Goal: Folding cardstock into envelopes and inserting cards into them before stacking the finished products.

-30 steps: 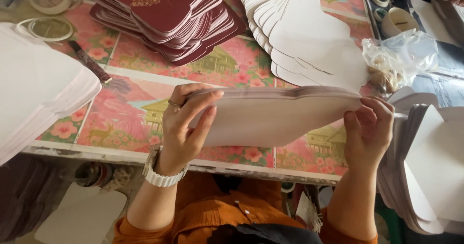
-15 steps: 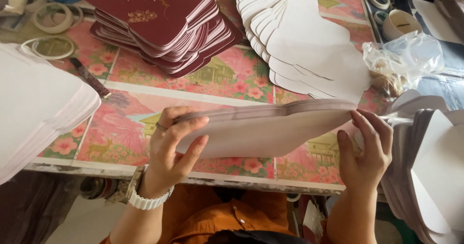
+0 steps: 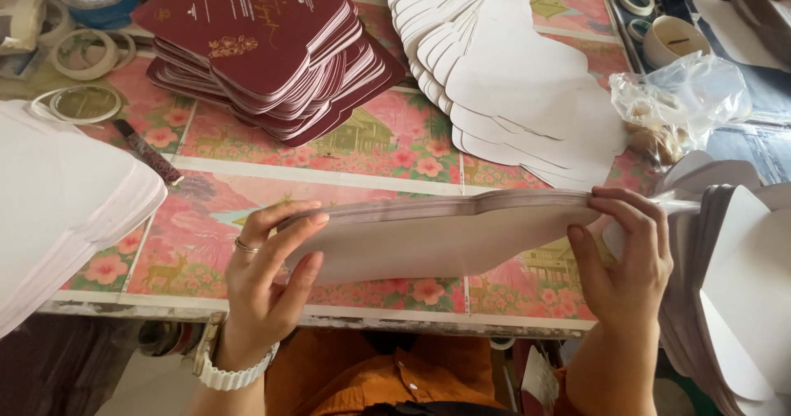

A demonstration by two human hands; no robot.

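Note:
Both hands hold a thick stack of shaped white cards (image 3: 445,235) edge-up just above the table's front edge. My left hand (image 3: 268,280), with a ring and a white wristwatch, grips the stack's left end, fingers spread over its white face. My right hand (image 3: 626,259) pinches the right end, thumb in front and fingers over the top edge. The stack's upper edge shows thin maroon-tinted layers.
A pile of maroon printed cards (image 3: 264,45) lies at the back left, fanned white cards (image 3: 511,78) at the back centre. More white stacks sit at the left (image 3: 66,202) and right (image 3: 733,276). Tape rolls (image 3: 82,103), a clear plastic bag (image 3: 684,103) and a floral tablecloth (image 3: 379,148) are around.
Both hands have shifted along the stack: the left hand's fingers opened flatter against its face, and the right hand moved from cupping the end to pinching the top edge.

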